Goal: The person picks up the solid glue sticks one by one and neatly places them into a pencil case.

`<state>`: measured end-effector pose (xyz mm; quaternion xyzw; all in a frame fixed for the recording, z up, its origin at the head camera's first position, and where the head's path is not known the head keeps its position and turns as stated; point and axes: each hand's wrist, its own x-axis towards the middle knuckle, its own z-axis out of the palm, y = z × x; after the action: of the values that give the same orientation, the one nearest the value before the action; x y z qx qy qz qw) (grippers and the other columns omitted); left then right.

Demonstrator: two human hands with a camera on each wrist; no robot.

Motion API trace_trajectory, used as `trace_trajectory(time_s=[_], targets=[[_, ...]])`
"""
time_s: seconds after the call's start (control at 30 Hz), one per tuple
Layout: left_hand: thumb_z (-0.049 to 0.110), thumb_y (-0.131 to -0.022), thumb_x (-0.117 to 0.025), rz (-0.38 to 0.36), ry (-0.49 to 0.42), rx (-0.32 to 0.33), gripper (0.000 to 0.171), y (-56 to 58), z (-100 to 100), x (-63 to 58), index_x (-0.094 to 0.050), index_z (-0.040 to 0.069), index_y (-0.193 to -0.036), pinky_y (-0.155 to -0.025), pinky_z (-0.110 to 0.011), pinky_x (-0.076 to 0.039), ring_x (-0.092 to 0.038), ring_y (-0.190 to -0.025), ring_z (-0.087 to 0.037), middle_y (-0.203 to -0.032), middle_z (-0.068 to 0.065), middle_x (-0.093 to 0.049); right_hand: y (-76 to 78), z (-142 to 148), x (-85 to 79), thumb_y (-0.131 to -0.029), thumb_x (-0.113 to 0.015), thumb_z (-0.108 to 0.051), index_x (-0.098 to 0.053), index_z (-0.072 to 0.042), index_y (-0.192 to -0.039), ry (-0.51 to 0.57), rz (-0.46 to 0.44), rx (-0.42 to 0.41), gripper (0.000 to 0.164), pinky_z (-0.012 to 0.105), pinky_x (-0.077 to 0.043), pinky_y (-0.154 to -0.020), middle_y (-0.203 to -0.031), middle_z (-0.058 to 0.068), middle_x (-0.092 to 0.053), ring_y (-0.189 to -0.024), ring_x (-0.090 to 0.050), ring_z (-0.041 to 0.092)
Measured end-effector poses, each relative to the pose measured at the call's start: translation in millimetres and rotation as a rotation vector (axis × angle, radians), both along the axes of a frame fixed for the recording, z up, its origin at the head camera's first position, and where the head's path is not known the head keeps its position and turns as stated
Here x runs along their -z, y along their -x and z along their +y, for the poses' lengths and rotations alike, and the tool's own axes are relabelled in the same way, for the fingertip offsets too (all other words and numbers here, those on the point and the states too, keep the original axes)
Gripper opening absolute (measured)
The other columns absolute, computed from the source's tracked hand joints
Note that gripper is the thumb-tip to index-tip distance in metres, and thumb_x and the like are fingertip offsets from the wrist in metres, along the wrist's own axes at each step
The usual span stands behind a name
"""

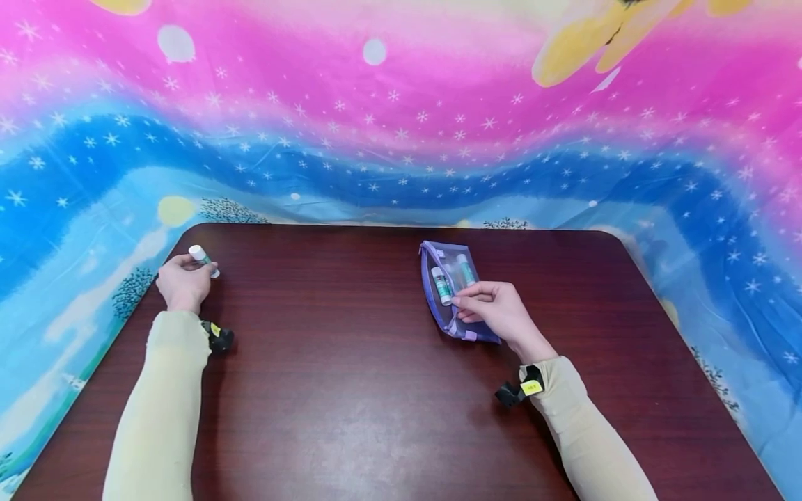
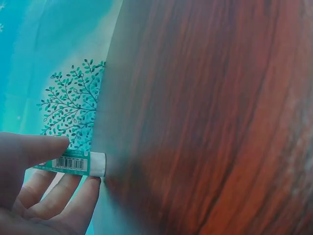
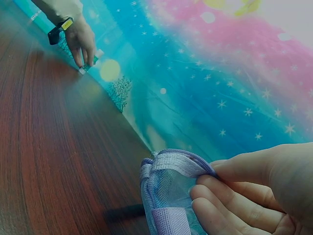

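At the table's far left corner my left hand (image 1: 186,282) holds a small glue stick (image 1: 204,261) between thumb and fingers. White ends and a green label mark it; the left wrist view shows a barcode on the tube (image 2: 71,163). My right hand (image 1: 495,309) pinches the edge of a purple mesh zip pouch (image 1: 477,330) between thumb and forefinger. The pouch's mouth gapes toward the left. One similar glue stick (image 1: 441,286) lies in that opening, and another (image 1: 466,270) shows through the mesh. In the right wrist view, purple edging (image 3: 178,161) is in the fingers.
The dark wood-grain table (image 1: 338,390) extends between the two hands. Behind and beside it hangs a pink and blue patterned cloth (image 1: 351,118). A black wrist camera (image 1: 217,337) is on the left wrist, and another (image 1: 519,390) is on the right.
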<state>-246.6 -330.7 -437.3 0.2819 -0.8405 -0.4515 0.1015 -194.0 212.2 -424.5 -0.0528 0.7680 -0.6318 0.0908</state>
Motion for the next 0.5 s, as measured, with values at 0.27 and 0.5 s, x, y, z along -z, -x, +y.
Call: trace_trajectory(time_s=[0.27, 0.5], targets=[[0.023, -0.097, -0.069, -0.002, 0.007, -0.014, 0.055, 2.7, 4.7, 2.9, -0.054, 0.002, -0.146, -0.114, -0.043, -0.035, -0.037, -0.141, -0.029, -0.137, -0.02, -0.061, -0.3, 0.8, -0.4, -0.093, -0.076, -0.007, -0.072, 0.012, -0.108, 0.0, 0.01, 0.006, 0.025, 0.037, -0.062, -0.072, -0.096, 0.024, -0.073, -0.076, -0.074, 0.024], [0.021, -0.097, -0.069, -0.004, -0.001, -0.014, 0.055, 1.7, 7.9, 0.8, -0.054, 0.004, -0.147, -0.11, -0.043, -0.041, -0.038, -0.142, -0.028, -0.138, -0.019, -0.06, -0.6, 1.0, -2.3, -0.093, -0.076, -0.008, -0.072, 0.011, -0.108, -0.006, 0.011, 0.005, 0.025, 0.037, -0.062, -0.072, -0.095, 0.023, -0.074, -0.076, -0.074, 0.024]])
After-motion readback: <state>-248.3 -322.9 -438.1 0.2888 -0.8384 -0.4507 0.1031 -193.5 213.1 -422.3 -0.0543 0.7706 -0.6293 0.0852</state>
